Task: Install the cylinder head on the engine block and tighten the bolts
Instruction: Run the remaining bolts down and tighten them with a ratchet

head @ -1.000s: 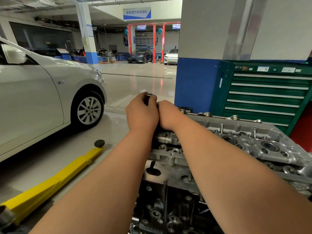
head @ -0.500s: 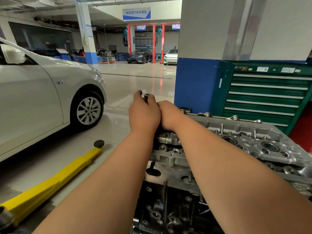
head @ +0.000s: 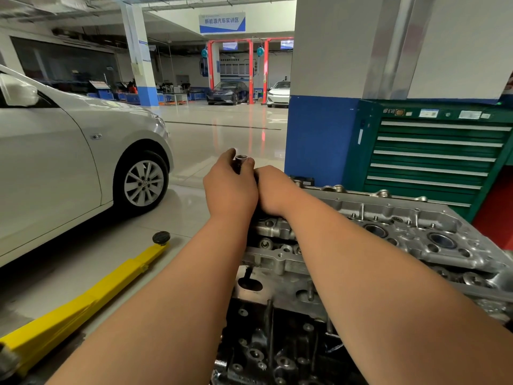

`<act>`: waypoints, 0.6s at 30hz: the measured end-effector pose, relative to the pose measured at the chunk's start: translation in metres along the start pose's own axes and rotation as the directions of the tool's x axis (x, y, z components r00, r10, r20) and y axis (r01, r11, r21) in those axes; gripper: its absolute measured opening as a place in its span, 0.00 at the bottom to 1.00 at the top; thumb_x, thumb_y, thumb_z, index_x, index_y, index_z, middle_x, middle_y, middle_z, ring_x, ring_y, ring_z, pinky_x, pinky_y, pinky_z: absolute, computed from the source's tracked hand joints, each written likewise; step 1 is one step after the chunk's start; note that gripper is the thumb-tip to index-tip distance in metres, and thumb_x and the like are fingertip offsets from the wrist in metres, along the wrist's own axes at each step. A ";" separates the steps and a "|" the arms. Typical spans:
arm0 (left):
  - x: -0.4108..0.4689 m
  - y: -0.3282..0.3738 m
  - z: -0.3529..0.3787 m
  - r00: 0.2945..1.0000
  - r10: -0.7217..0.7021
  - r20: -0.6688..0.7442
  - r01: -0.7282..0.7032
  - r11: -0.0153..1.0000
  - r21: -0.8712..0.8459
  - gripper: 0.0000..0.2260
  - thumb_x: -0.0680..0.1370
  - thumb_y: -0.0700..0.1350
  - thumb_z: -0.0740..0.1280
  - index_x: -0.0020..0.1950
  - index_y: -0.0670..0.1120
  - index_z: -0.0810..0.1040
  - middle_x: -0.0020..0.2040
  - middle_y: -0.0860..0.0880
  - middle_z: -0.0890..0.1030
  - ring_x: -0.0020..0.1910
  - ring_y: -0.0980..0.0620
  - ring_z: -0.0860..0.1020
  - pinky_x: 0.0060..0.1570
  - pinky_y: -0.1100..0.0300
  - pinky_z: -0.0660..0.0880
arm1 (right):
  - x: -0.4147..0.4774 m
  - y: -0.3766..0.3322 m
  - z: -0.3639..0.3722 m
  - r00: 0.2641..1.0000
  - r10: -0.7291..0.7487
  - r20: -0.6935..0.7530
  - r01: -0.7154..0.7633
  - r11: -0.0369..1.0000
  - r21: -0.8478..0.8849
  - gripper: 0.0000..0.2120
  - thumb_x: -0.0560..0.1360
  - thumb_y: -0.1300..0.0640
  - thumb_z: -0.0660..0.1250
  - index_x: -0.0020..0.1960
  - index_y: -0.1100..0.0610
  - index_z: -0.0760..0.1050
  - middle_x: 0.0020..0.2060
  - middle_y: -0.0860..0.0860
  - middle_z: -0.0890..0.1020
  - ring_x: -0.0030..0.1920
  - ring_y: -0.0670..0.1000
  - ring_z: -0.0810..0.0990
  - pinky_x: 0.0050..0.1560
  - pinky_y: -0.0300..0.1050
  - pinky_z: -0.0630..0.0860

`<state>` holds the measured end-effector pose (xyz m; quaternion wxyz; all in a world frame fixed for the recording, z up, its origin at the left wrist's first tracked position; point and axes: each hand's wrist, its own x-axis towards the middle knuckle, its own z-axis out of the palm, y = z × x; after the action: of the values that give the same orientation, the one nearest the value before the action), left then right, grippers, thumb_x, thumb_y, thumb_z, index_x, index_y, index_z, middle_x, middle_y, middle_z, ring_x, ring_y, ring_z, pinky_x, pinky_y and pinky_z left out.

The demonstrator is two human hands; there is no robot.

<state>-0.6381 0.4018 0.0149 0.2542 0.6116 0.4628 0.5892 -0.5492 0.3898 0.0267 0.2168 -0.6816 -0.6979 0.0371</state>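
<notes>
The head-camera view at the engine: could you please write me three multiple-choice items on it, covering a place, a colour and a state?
1. Where does the yellow lift arm lie?
A. on a workbench
B. on the floor left of the engine
C. on a shelf

2. What colour is the tool cabinet?
A. green
B. red
C. white

3. What is in the grip of the left hand?
A. nothing
B. a rag
C. a dark tool

Answers:
1. B: it stretches over the floor tiles beside the silver car.
2. A: its drawer fronts are green.
3. C: the fingers curl round the tool, whose metal tip shows above them.
</notes>
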 end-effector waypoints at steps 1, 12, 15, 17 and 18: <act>-0.001 0.001 0.000 1.000 0.000 0.012 0.000 1.000 0.004 0.21 0.80 0.48 0.64 0.72 0.47 0.70 0.62 0.48 0.80 0.61 0.51 0.76 0.50 0.68 0.64 | 0.001 0.001 0.001 1.000 0.015 0.000 -0.015 1.000 0.008 0.11 0.76 0.68 0.60 0.36 0.59 0.69 0.30 0.50 0.70 0.29 0.47 0.67 0.25 0.37 0.61; 0.003 0.005 0.010 0.994 -0.046 0.104 0.058 0.992 -0.115 0.13 0.82 0.46 0.57 0.62 0.44 0.75 0.48 0.52 0.77 0.47 0.53 0.74 0.44 0.63 0.66 | 0.005 0.005 0.005 0.997 0.057 -0.059 -0.045 0.981 0.188 0.06 0.75 0.66 0.62 0.42 0.57 0.73 0.36 0.50 0.76 0.36 0.51 0.74 0.34 0.43 0.68; 0.001 0.011 0.007 0.989 -0.113 0.100 0.128 0.978 -0.166 0.13 0.82 0.44 0.55 0.63 0.43 0.74 0.53 0.47 0.79 0.50 0.50 0.75 0.49 0.60 0.67 | -0.001 0.008 0.002 0.966 0.180 -0.185 -0.072 0.876 0.477 0.10 0.74 0.61 0.65 0.54 0.54 0.73 0.42 0.47 0.76 0.39 0.47 0.74 0.37 0.41 0.69; 0.005 0.016 0.007 0.978 -0.172 0.117 0.192 0.962 -0.195 0.13 0.81 0.42 0.54 0.61 0.43 0.73 0.54 0.46 0.79 0.52 0.47 0.76 0.52 0.56 0.71 | -0.006 0.015 -0.001 0.903 0.297 -0.310 -0.056 0.798 0.600 0.09 0.73 0.58 0.64 0.52 0.50 0.72 0.40 0.46 0.75 0.38 0.45 0.74 0.37 0.42 0.70; 0.007 0.018 0.007 0.973 -0.193 0.127 0.216 0.954 -0.209 0.12 0.81 0.41 0.53 0.59 0.44 0.73 0.52 0.47 0.79 0.52 0.47 0.76 0.53 0.55 0.73 | -0.008 0.019 -0.003 0.873 0.330 -0.358 -0.072 0.815 0.575 0.08 0.73 0.58 0.64 0.50 0.49 0.71 0.39 0.45 0.75 0.37 0.45 0.74 0.36 0.41 0.71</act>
<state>-0.6272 0.4016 0.0319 0.4042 0.5583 0.4413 0.5746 -0.5303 0.3829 0.0206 0.5485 -0.6533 -0.5119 0.1014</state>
